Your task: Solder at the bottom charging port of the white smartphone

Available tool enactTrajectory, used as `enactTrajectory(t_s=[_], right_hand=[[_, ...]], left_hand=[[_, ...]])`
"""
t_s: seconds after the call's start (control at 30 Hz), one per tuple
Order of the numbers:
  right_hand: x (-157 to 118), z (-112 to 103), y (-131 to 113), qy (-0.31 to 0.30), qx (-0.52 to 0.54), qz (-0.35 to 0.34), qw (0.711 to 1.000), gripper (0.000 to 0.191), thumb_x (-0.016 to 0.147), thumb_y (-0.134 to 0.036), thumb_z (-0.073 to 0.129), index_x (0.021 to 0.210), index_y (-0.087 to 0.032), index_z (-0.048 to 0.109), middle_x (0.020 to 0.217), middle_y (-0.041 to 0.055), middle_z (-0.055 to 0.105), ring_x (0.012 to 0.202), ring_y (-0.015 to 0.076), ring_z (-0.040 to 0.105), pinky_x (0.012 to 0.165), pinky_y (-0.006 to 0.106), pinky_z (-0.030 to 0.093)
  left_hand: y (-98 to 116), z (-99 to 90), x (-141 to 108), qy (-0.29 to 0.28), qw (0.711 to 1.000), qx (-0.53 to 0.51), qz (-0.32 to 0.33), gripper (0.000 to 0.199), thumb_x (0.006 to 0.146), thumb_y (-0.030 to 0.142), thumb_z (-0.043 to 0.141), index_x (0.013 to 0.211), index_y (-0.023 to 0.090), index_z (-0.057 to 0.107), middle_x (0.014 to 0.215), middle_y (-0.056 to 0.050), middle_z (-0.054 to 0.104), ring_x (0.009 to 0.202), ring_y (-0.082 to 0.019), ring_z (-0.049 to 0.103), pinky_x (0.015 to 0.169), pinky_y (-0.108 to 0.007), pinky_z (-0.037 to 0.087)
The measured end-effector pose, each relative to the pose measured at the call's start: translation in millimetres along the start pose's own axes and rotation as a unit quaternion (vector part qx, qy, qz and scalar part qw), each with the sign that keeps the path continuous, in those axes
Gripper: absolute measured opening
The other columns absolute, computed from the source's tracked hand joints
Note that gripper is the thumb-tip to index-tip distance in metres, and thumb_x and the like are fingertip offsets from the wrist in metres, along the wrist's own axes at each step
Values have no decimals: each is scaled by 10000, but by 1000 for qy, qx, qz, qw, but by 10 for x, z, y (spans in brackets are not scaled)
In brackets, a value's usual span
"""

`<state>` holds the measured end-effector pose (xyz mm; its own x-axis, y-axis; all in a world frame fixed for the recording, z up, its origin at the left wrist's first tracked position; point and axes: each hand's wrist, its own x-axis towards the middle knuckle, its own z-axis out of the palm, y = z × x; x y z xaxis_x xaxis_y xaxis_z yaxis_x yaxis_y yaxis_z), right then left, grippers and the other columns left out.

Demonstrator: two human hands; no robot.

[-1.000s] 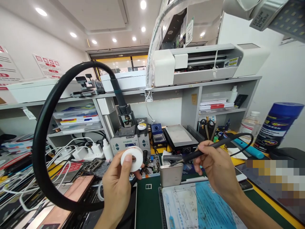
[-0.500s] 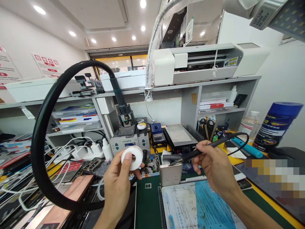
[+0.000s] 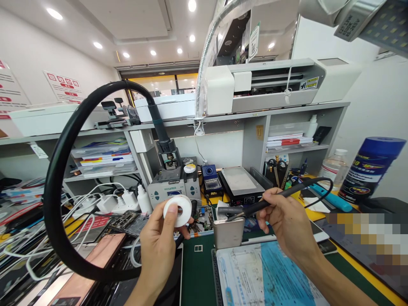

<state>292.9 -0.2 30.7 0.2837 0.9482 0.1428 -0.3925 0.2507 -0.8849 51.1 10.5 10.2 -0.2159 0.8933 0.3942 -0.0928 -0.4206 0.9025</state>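
Pinched in my left hand (image 3: 161, 238) is a white ring-shaped spool (image 3: 183, 211), held upright under the thumb. My right hand (image 3: 287, 216) is closed around a black corded soldering iron (image 3: 266, 203) that points left. Its tip end is close above the top edge of a silver phone (image 3: 228, 233); whether they touch, I cannot tell. The phone stands upright behind a blue and white printed sheet (image 3: 267, 272). A small metal frame (image 3: 198, 248) lies on the green mat (image 3: 196, 274).
A thick black hose (image 3: 52, 191) loops around the left side. Behind the hands are a rework station (image 3: 165, 189) and a heating plate (image 3: 242, 182). White cables and phone parts crowd the left. A blue spray can (image 3: 369, 170) stands at right.
The view has shifted very slightly. Both hands keep their holds, with the spool and the iron nearly in the same places.
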Motion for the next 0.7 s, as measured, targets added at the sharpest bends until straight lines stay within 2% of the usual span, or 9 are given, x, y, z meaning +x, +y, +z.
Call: enactTrajectory(t_s=[0.23,0.7], right_hand=[[-5,-32,12,-5,5,0,1000,249,783,-352,781,725,-219,579,478,-6,621,380,164,558,338,230,427],[8,-33,18,-5,5,-3,1000,245,800,-345,771,714,-221,578,476,-9,616,375,165,559,335,229,425]], left_hand=[[-42,-21,21,4,1000,13,-5,401,921,514,661,1127,170,678,818,-18,750,495,-120,603,567,-280,516],[-47,-44,38,-8,1000,29,-9,419,920,523,658,1135,164,666,787,-22,745,503,-133,618,548,-273,512]])
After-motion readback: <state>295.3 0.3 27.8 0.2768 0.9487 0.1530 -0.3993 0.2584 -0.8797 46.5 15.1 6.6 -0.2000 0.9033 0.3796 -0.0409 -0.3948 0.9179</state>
